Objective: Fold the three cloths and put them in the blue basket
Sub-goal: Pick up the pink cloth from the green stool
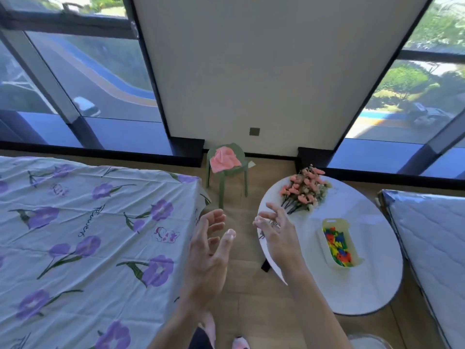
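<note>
Ahead of both hands, a green stool [227, 172] carries a crumpled pink cloth [224, 158]. Right of the right hand, a round white table [372, 285] bears pink flowers [305, 190] and a bin of colourful pieces [338, 244]. Left of the left hand, a floral sheet [83, 243] covers the bed.

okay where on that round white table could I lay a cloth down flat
The round white table is bare along its near edge, below the white bin of coloured pieces, and on the far right side past the flowers. The left part is crowded by flowers and bin. The bed offers far more open space.

Both hands, left [208, 250] and right [275, 235], hang empty, fingers spread, before a pink cloth [224, 158] on a green stool [227, 172].
</note>
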`<state>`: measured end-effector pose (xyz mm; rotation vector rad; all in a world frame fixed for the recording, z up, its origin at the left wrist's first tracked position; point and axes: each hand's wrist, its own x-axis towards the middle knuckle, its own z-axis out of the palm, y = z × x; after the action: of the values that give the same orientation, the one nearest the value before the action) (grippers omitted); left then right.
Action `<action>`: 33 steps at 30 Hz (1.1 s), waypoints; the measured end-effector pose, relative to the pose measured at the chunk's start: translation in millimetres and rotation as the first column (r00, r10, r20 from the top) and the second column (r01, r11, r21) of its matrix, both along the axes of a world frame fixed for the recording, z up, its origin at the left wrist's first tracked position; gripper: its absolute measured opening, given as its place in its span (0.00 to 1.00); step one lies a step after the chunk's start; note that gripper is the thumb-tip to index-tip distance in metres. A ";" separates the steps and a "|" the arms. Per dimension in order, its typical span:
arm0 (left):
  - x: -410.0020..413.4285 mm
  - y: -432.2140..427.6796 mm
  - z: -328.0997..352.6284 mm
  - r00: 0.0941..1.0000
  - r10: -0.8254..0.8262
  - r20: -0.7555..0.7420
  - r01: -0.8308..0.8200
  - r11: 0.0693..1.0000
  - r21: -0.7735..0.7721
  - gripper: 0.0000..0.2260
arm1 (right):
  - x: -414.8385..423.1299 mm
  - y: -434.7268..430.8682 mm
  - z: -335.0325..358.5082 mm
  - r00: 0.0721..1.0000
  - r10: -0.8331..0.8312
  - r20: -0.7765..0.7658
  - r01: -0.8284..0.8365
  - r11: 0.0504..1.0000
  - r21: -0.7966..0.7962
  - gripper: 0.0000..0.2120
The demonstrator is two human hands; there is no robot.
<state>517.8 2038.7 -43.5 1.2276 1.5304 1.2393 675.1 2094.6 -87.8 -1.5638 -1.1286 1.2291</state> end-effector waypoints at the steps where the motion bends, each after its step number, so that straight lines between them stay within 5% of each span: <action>1: -4.1 20.1 -4.2 1.000 0.002 0.000 -0.002 1.000 -0.017 0.13 | -4.3 18.7 -4.9 1.000 0.007 0.001 -0.007 1.000 -0.017 0.20; 17: -99.9 362.9 -31.7 0.993 -0.111 0.038 0.116 0.976 -0.183 0.08 | -91.0 333.5 -60.0 0.981 0.151 0.122 -0.129 0.977 -0.170 0.12; 27: -115.8 534.4 -73.4 1.000 0.025 -0.002 -0.024 0.950 -0.310 0.06 | -104.9 544.2 -150.5 0.960 0.258 0.111 -0.200 0.905 -0.376 0.01; 33: -115.7 621.3 -104.9 0.997 0.073 -0.016 -0.072 0.900 -0.429 0.07 | -108.5 642.1 -216.5 0.871 0.441 0.217 -0.286 0.813 -0.507 0.05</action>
<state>402.1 2660.1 -148.4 0.8853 1.7468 0.8771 566.6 2736.7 -304.4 -2.0274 -1.4849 1.6301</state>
